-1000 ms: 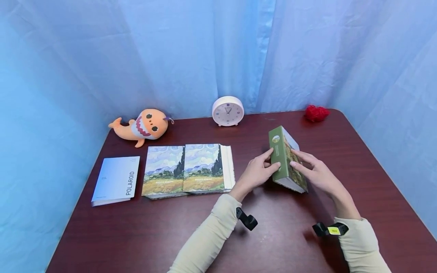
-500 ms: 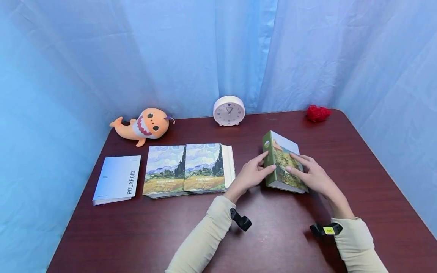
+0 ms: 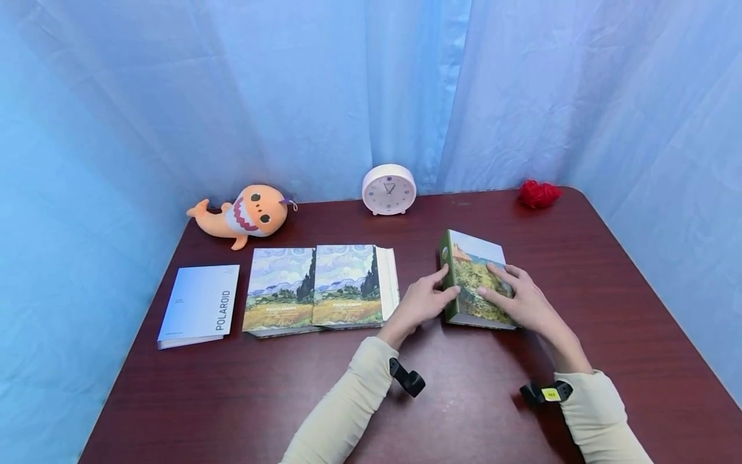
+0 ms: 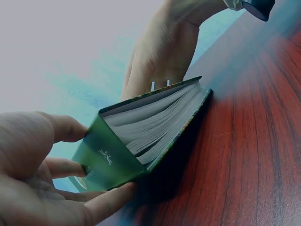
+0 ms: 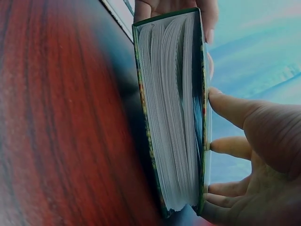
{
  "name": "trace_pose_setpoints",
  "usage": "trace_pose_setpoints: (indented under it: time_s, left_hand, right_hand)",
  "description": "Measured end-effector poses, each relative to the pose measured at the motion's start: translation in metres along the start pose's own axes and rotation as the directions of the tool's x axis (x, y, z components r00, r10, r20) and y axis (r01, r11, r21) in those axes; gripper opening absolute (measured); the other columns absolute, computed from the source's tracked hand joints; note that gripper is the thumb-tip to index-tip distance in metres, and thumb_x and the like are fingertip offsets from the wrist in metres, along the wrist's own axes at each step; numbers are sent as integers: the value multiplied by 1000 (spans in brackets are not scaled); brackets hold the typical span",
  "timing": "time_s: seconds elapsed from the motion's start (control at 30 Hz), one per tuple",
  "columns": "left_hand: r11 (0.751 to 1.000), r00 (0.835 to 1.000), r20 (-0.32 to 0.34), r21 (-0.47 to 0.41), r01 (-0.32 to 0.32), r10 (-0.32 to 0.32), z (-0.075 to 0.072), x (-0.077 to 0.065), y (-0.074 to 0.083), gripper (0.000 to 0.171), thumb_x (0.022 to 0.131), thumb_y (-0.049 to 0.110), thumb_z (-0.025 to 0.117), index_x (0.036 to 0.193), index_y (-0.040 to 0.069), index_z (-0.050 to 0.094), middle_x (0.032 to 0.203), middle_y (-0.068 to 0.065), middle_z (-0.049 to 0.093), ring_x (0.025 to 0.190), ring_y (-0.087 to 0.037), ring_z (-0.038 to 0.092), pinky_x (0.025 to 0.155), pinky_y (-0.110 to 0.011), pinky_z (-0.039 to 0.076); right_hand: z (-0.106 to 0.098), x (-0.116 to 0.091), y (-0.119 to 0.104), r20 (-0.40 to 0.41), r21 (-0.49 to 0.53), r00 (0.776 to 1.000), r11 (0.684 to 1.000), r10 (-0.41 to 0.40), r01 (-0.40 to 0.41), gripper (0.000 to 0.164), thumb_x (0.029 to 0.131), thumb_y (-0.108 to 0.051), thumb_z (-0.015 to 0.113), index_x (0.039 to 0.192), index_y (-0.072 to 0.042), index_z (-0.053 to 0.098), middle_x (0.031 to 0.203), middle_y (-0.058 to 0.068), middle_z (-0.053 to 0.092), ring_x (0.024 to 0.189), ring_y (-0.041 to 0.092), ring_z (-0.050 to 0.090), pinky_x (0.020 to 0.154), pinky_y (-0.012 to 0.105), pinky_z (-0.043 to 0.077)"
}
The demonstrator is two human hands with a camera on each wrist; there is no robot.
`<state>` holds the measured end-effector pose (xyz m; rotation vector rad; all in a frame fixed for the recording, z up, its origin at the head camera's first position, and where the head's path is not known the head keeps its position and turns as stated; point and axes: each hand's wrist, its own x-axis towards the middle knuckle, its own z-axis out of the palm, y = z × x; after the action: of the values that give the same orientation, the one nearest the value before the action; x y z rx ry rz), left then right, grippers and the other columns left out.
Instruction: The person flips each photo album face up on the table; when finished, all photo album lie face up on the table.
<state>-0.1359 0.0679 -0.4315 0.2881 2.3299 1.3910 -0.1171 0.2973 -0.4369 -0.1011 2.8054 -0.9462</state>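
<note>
A thick photo album [image 3: 478, 283] with a painted landscape cover and a green spine [image 4: 107, 157] stands tilted over the right half of the table, its spine side raised. My left hand [image 3: 422, 301] grips it at the spine; in the left wrist view one finger reaches the lower edge while others lie on the spine and upper edge. My right hand [image 3: 524, 303] rests on the front cover, thumb and fingertips touching it, as the right wrist view also shows with the hand [image 5: 273, 146] beside the cover. White page edges [image 5: 169, 108] show between the covers.
Two matching photo albums [image 3: 281, 290] lie overlapping at left centre, beside a blue-white POLAROID album [image 3: 197, 303]. Along the back are an orange plush shark [image 3: 249, 212], a white clock [image 3: 389, 189] and a red yarn bundle [image 3: 539, 193]. Blue curtains [image 3: 301, 96] surround the dark-red table [image 3: 464, 412].
Both hands have moved left and slightly toward the body with the green-spined photo album. It has tipped from its spine facing up to its front cover facing up more.
</note>
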Motion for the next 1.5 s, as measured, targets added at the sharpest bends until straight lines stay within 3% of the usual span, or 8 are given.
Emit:
trace_pose_setpoints:
  time_s: [0.23,0.37,0.83,1.07,1.5]
  left_hand:
    - [995,999,-26,89,-33,36,2,-1,3,58,96,39,53,149,24,34,137,-10,53,109,-17,61,87,-30,50]
    - [992,999,-41,120,-23,29,4,-2,4,57,97,39,51,149,23,34,143,-10,45,117,-18,57,96,-33,47]
    - [982,999,-38,188,8,-1,6,-2,0,56,99,37,49,150,21,32,149,-5,41,136,-21,40,108,-38,38]
    - [988,1000,-15,157,0,2,3,-1,-3,56,98,34,52,150,19,34,144,-7,45,122,-17,54,99,-33,47]
    - [998,999,-29,56,24,-22,-3,-2,-7,53,97,26,55,147,17,39,146,-7,44,119,-18,57,95,-33,49]
  right_hand:
    - [2,0,0,1,-25,1000,1000,-6,6,77,91,-55,56,151,-14,30,149,35,18,133,55,25,99,71,27]
    - [2,0,1,3,-29,1000,1000,-5,5,78,91,-55,56,151,-14,30,150,34,18,133,54,24,99,71,27]
    - [4,-1,-4,0,-80,1000,997,-17,17,76,91,-55,56,150,-14,33,150,35,17,132,55,27,97,70,30]
    - [6,-2,-5,-9,-99,1000,995,-17,16,75,90,-56,55,150,-16,33,151,32,16,133,53,28,96,70,31]
    - [8,-2,0,-16,-83,997,994,-75,73,75,90,-48,62,149,-12,35,152,28,21,135,49,27,100,68,30]
